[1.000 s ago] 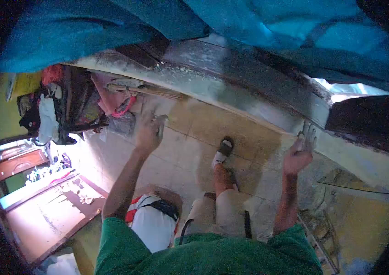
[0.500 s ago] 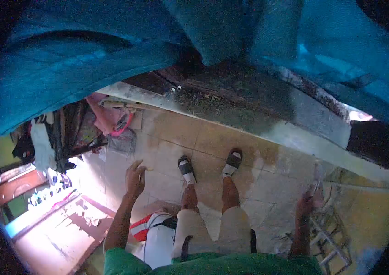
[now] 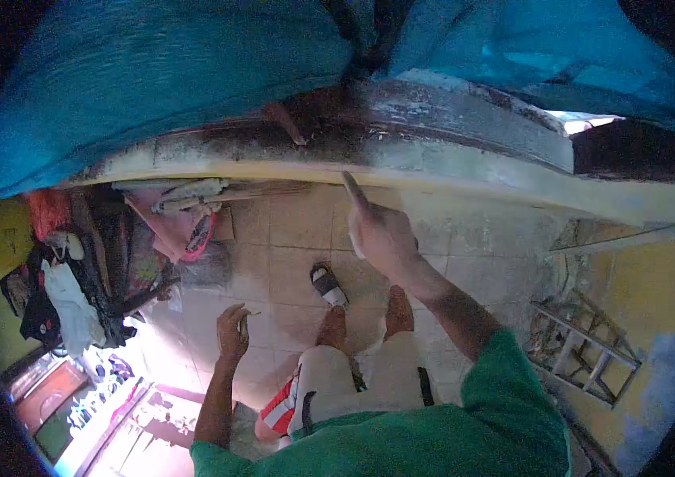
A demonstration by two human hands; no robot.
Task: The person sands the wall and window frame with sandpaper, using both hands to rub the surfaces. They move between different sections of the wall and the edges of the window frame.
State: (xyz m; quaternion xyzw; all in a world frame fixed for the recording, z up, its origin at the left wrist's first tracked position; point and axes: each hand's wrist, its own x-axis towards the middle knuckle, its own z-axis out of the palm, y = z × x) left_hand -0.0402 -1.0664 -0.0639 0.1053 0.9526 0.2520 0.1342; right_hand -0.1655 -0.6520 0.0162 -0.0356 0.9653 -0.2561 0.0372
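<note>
My right hand (image 3: 385, 238) is raised in front of me with its index finger stretched toward the yellow-edged ledge (image 3: 448, 181). The other fingers curl in, and a whitish patch shows beside them; I cannot make out what it is. Lower on the left, my left hand (image 3: 232, 332) pinches a short thin pale stick (image 3: 254, 313) between its fingers, above the tiled floor. A blue tarp (image 3: 194, 103) hangs over the ledge. On the ledge's dark back part, a brown piece (image 3: 286, 123) sticks out from below the tarp.
A metal frame like a small ladder (image 3: 587, 362) leans at the right wall. Clothes (image 3: 71, 294) hang on the left, near a pink item (image 3: 194, 238). Behind my legs, a person's red and white shorts (image 3: 280, 409) show. Bright light falls at the lower left.
My right hand has swung from the far right up and inward to the middle, index finger extended. My left hand has dropped slightly. The view has turned and the tarp hangs differently.
</note>
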